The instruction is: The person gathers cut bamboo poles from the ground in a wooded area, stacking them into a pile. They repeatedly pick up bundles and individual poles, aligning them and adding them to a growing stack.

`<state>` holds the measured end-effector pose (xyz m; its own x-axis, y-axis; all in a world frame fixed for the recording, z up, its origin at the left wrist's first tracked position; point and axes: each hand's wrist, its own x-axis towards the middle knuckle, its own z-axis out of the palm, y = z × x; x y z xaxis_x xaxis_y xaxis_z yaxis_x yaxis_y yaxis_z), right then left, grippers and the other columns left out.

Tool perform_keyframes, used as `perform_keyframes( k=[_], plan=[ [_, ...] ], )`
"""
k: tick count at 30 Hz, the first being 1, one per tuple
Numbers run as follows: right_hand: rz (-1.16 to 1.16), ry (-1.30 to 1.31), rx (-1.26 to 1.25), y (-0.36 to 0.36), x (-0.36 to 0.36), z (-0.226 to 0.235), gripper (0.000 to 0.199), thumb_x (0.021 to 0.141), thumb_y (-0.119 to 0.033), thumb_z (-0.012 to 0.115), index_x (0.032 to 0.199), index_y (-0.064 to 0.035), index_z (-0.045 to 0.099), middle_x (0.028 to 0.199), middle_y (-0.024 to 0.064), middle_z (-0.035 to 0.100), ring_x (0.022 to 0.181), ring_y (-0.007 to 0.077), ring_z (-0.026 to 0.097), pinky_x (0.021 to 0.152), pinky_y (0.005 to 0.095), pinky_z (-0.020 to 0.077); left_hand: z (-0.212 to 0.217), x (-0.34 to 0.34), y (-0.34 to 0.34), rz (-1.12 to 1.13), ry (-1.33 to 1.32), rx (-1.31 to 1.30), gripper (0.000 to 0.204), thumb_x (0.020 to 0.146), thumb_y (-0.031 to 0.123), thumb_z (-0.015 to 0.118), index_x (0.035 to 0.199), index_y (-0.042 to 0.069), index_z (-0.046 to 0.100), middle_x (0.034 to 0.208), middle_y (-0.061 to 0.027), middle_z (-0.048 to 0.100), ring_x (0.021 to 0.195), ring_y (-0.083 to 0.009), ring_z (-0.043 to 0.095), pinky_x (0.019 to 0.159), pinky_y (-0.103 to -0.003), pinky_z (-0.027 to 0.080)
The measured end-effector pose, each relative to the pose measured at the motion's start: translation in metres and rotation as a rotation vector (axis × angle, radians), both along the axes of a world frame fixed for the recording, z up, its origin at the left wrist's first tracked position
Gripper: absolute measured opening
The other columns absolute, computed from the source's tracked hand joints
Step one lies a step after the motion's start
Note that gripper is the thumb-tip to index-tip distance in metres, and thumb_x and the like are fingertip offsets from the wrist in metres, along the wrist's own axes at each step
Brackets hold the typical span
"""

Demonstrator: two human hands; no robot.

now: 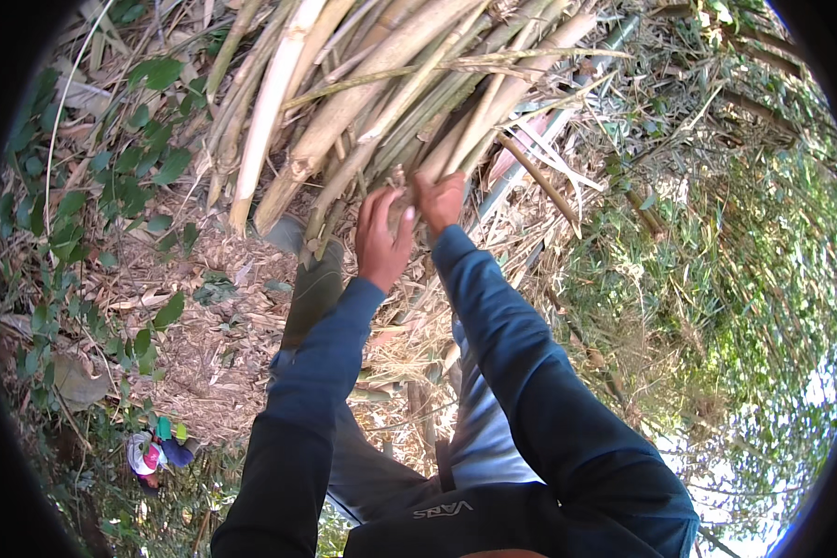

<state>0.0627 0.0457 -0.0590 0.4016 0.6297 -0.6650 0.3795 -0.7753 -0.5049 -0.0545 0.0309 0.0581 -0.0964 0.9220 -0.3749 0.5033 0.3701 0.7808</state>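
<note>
Nearest us, two dark blue sleeves [521, 344] reach over greyish-blue trousers [488, 428], and a dark green boot [316, 293] stands at left, close to the near ends of the bamboo. Past the cuffs, we see the left hand [384, 237] loosely cupped — fingers bent, thumb apart from them. Just right of it, the right hand [440, 200] is curled at the end of a pole; whether it grips, we cannot tell.

From the hands to the far edge, we have a slanting heap of bamboo poles [363, 98]. The thick ones are tan and jointed, the thinner ones olive or brown; one at left [271, 112] is nearly cream — and a thin greenish stem [456, 65] crosses over the heap. Dry litter [214, 363] spreads at left, with leafy plants [171, 167] farther left.
</note>
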Motion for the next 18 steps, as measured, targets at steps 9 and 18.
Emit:
perform_keyframes(
  k=[9, 18],
  plan=[
    [0.474, 0.424, -0.052, -0.004, 0.064, 0.034, 0.044, 0.086, -0.035, 0.061, 0.108, 0.0025, 0.057, 0.102, 0.0197, 0.061, 0.086, 0.0316, 0.063, 0.075, 0.0388, 0.0501, -0.115, 0.035, 0.034, -0.430, 0.045, -0.582, 0.088, 0.091, 0.064, 0.029, 0.148, -0.001, 0.010, 0.153, -0.0218, 0.014, 0.143, -0.0364, 0.010, 0.115, -0.049, -0.001],
    [-0.359, 0.617, -0.239, 0.039, 0.285, -0.016, 0.046, 0.098, -0.033, 0.040, 0.127, 0.0035, 0.046, 0.107, 0.0185, 0.063, 0.100, 0.0245, 0.060, 0.080, 0.0357, 0.0514, -0.122, 0.064, -0.002, -0.438, 0.514, -0.222, 0.095, 0.087, 0.055, 0.051, 0.148, 0.000, 0.005, 0.152, -0.0243, 0.013, 0.141, -0.0420, 0.007, 0.113, -0.054, -0.001]
  ],
)
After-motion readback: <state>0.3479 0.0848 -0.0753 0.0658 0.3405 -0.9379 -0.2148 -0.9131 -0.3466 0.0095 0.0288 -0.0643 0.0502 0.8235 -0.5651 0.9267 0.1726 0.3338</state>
